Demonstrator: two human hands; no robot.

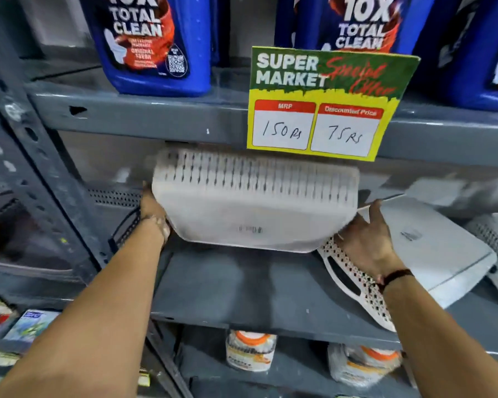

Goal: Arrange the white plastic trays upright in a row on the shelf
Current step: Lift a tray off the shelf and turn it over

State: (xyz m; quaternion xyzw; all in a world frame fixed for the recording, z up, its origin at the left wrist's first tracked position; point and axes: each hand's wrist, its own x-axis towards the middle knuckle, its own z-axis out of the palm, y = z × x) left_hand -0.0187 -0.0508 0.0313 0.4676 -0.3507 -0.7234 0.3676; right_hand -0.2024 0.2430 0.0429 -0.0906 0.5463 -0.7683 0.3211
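Hands: your left (153,209) and right (365,239) clamp the tray (253,205) ends, tipping it upright; spare trays (431,248) lie at three o'clock.

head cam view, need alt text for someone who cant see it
Two bare hands, left hand and right hand, hold a white slotted tray by its ends above a grey shelf. More white trays lie tilted to the right, below a yellow price sign.
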